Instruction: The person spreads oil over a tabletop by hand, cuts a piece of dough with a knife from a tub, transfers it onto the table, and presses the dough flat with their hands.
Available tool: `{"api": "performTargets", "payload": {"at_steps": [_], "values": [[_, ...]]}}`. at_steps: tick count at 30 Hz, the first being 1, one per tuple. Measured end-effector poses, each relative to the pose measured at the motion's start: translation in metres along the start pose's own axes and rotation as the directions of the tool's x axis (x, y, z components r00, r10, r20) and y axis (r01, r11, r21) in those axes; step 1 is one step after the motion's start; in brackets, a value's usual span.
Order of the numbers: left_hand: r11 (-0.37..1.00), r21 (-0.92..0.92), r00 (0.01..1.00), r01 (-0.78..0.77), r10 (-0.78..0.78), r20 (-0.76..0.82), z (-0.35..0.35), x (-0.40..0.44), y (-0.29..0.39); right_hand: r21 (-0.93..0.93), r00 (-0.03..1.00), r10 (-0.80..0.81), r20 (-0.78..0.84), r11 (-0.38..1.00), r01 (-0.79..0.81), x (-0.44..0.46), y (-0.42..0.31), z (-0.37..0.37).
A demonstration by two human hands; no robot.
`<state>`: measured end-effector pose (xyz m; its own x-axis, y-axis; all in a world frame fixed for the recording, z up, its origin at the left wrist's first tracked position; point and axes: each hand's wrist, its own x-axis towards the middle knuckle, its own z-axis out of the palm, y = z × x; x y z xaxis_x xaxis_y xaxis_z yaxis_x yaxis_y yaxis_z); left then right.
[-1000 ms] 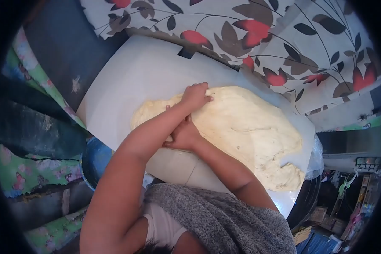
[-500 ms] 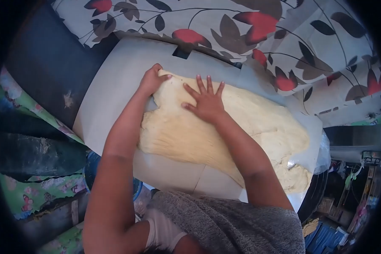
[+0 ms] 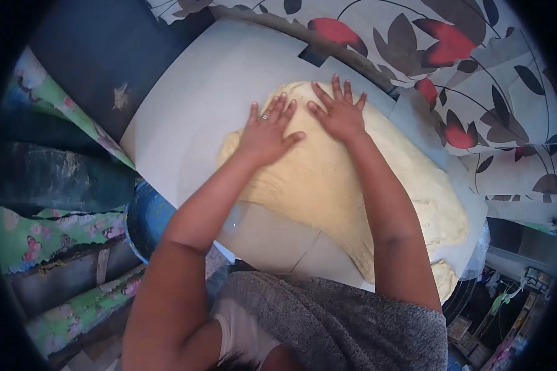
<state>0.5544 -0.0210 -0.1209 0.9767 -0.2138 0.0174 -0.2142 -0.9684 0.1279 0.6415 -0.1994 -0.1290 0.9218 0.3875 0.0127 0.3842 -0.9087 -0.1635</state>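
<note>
A big slab of pale yellow dough [image 3: 315, 167] lies spread over a light table [image 3: 185, 93]. Flat on its upper left part rests my left hand [image 3: 267, 135], fingers spread and a ring on one of them. My right hand [image 3: 340, 114] presses on the dough near its far edge, with the fingers apart. Neither hand grips anything. A smaller lump of dough [image 3: 444, 281] sits at the lower right, partly hidden by my right arm.
A curtain with red and grey leaves [image 3: 439, 49] hangs behind the table. Below the table's left edge stands a blue tub [image 3: 147, 216]. Clear plastic [image 3: 478, 250] shows at the right edge, and green flowered cloth [image 3: 25, 241] lies at the left.
My left hand has let go of the dough's upper left edge and now lies flat on the dough. The right hand has shifted toward the far edge. The view has turned slightly.
</note>
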Motion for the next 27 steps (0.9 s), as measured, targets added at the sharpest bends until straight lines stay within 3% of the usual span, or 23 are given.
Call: {"api": "performTargets", "payload": {"at_steps": [1, 3, 6, 9, 11, 15, 17, 27], "values": [[1.000, -0.001, 1.000, 0.005, -0.005, -0.005, -0.002, -0.001, -0.008, -0.003, 1.000, -0.006, -0.002, 1.000, 0.006, 0.000, 0.007, 0.003], [1.000, -0.003, 0.998, -0.008, 0.008, 0.057, -0.004, -0.003, -0.019, 0.214, 0.974, -0.085, -0.209, 0.968, 0.130, -0.006, 0.019, 0.008], [1.000, 0.010, 0.999, -0.017, 0.016, 0.044, -0.002, 0.002, -0.028, 0.198, 0.933, -0.168, -0.318, 0.951, 0.239, -0.022, 0.018, 0.003], [1.000, 0.019, 1.000, -0.006, 0.005, 0.023, 0.001, 0.013, -0.040, 0.172, 0.943, -0.236, -0.233, 0.945, 0.279, -0.054, -0.029, 0.000], [1.000, 0.019, 1.000, -0.012, 0.012, 0.027, 0.004, 0.019, -0.044, 0.302, 0.921, -0.374, -0.110, 0.870, 0.390, -0.084, -0.075, -0.004], [1.000, 0.013, 1.000, -0.005, 0.004, 0.028, 0.004, 0.027, -0.050, 0.229, 0.907, -0.415, -0.065, 0.879, 0.419, -0.108, -0.105, 0.011], [1.000, 0.011, 1.000, -0.022, 0.022, 0.010, 0.005, 0.030, -0.053, 0.198, 0.854, -0.509, -0.108, 0.831, 0.520, -0.114, -0.103, 0.010], [0.992, -0.010, 0.991, -0.129, 0.129, -0.030, 0.010, 0.040, -0.069, 0.195, 0.905, -0.423, -0.042, 0.885, 0.423, -0.153, -0.135, 0.015]]}}
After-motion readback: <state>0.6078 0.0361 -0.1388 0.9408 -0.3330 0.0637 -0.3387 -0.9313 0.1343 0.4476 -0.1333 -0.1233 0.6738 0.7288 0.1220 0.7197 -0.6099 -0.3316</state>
